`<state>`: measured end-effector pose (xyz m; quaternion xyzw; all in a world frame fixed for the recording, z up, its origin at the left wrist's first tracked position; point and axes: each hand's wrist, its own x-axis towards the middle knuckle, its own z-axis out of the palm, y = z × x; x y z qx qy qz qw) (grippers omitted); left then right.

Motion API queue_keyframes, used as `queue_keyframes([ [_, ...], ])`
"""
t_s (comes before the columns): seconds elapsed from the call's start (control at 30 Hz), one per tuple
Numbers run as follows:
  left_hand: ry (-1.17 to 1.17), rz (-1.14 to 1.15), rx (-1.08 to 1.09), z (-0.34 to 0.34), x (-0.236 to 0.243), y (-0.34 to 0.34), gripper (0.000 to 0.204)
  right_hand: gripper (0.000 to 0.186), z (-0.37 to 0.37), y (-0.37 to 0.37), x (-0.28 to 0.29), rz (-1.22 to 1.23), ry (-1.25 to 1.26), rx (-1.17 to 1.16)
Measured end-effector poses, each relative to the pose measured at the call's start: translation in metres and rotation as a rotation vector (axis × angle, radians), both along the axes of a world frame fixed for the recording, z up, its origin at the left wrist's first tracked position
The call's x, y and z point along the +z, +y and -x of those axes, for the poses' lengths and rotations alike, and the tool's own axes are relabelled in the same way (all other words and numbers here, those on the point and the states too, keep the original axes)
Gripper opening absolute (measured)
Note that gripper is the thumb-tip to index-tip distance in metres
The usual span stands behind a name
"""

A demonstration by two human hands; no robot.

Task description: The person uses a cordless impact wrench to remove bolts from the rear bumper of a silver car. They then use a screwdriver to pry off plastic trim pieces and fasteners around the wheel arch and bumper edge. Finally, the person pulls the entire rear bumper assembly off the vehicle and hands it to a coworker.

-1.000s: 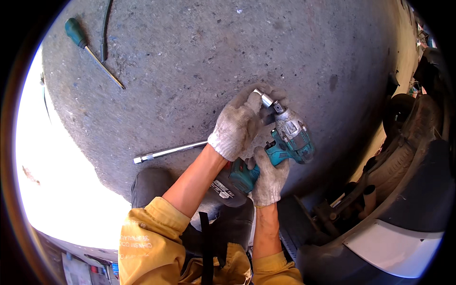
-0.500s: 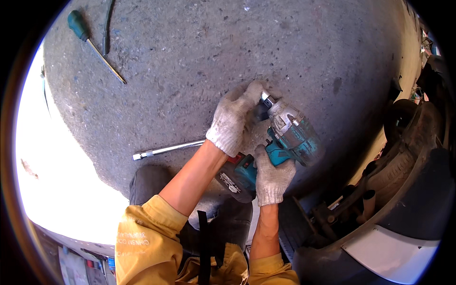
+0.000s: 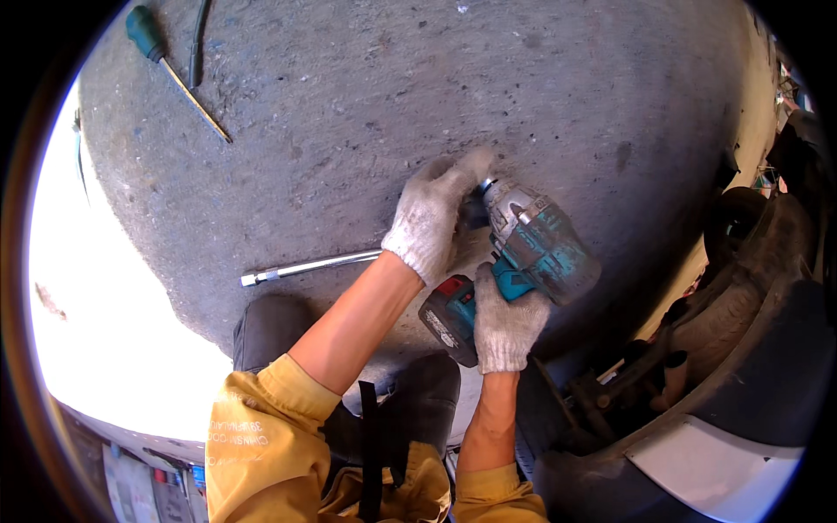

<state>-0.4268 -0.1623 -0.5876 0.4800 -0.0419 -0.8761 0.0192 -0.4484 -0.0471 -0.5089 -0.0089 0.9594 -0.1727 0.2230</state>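
Observation:
My left hand (image 3: 436, 209), in a pale knit glove, is closed round the silver socket at the nose of a teal and grey cordless impact wrench (image 3: 540, 244); its fingers hide most of the socket. My right hand (image 3: 508, 322), gloved too, grips the wrench handle beside the black battery (image 3: 451, 329). The tool points up and left. A long chrome extension bar (image 3: 305, 266) lies on the concrete just left of my left hand, partly hidden behind my wrist.
A green-handled screwdriver (image 3: 150, 38) and a black hose (image 3: 198, 35) lie at the upper left of the concrete ground (image 3: 331, 113). A vehicle's bumper (image 3: 715, 471) and dirty underside parts (image 3: 715, 322) fill the right edge. Bright sunlight covers the left side.
The wrench has swung slightly right, its rear lower and nose turned further under my left fingers, which now cover more of the socket. My right hand has shifted slightly right.

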Motion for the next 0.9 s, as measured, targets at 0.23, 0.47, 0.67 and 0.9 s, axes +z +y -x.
queue_keyframes([
  [0.23,0.097,-0.001,-0.239,0.009,0.026,0.011,0.085,0.041,-0.015,-0.014,-0.001,0.06,0.057,-0.143],
  [0.47,0.256,0.727,-0.858,0.009,0.059,-0.005,0.106,0.048,0.002,-0.014,-0.005,0.543,-0.042,-0.363],
  [0.67,0.176,0.419,-0.229,0.005,0.015,0.005,0.044,0.028,0.02,-0.03,0.032,0.114,0.129,0.611],
  [0.9,0.284,0.297,-0.075,-0.004,0.032,-0.045,0.029,0.06,0.066,0.006,-0.049,-0.12,-0.162,0.063],
])
